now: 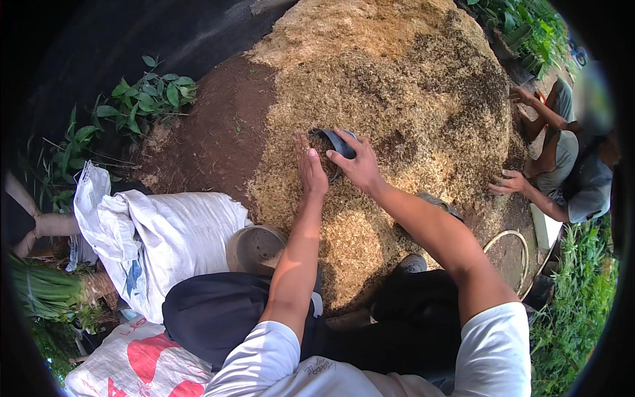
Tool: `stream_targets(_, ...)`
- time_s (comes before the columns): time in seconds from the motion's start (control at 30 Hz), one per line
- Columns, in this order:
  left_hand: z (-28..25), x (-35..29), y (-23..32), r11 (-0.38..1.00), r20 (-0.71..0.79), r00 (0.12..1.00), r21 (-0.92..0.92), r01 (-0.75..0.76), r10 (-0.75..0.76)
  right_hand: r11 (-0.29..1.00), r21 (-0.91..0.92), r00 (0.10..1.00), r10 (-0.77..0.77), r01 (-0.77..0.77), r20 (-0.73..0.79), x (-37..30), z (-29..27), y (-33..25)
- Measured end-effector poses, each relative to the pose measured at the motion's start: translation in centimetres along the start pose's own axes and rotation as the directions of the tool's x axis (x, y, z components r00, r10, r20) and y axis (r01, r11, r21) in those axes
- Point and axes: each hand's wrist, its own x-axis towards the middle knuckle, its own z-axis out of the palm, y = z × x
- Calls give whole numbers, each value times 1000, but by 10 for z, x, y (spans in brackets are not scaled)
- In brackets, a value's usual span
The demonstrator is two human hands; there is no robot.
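Observation:
Over the pile of pale wood shavings point(397, 119) I have a small black plastic plant bag point(346, 140), its mouth tipped up and brownish crumbly stuff showing inside. My right hand point(358, 161) grips its right side, thumb near the rim and fingers over the outside. On the other side, my left hand point(312, 171) is held flat and upright, fingers stretched out along the bag's left edge. Whether the left palm presses on the bag I cannot tell. The bag's lower part is hidden by my hands.
Left of my knees are a round grey pot point(256, 248), a white woven sack point(178, 225) and a red-printed sack point(139, 357). Dark soil point(228, 126) borders the shavings. A dark container point(438, 204) lies under my right forearm. At right, a co-worker point(562, 145) crouches, hands near the pile.

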Motion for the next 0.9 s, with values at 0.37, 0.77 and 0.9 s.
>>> stream_targets(0.37,0,-29,86,980,34,999,193,-44,38,810,486,944,276,-329,179,-63,-170,-50)
stream_targets(0.77,99,-150,182,823,589,705,568,-13,-395,946,-263,912,67,-186,-404,-237,-257,35)
stream_targets(0.9,110,-162,163,866,615,722,499,-44,-318,868,-496,941,-161,-8,-297,-252,-250,49)
